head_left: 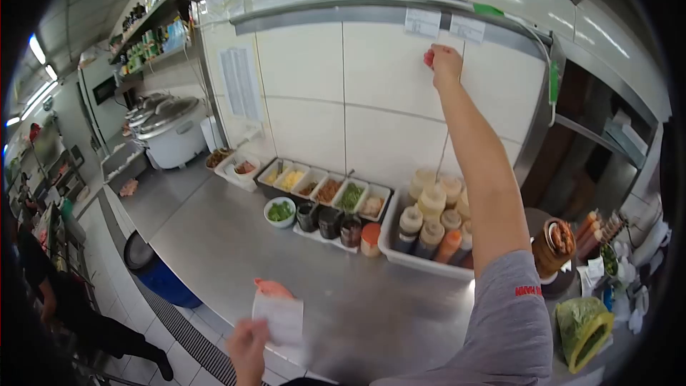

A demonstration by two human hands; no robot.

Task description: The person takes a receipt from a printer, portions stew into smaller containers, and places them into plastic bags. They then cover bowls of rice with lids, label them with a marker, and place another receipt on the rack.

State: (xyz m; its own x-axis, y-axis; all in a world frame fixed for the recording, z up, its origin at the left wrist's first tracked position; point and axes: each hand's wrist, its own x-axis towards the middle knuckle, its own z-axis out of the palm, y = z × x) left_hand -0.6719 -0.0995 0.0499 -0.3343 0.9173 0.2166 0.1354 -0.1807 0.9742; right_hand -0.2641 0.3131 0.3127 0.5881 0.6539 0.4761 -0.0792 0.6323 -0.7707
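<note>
My right hand [446, 64] is raised high against the white tiled wall, its fingers closed just below two printed paper slips [423, 22] that hang from the metal rail [357, 17]. Something reddish shows at its fingertips, and I cannot tell whether it is held. Low at the front, my left hand [246, 347] pinches a white paper slip [277, 319] over the counter's front edge. A pinkish-red piece [274, 287] peeks out behind that slip.
On the steel counter [207, 243] stand a row of topping tubs [329, 191], a bowl of greens [279, 211], dark jars [329, 222] and a bin of squeeze bottles [431, 232]. A rice cooker [174, 136] is back left. A person [78, 307] stands left, near a blue barrel [163, 275].
</note>
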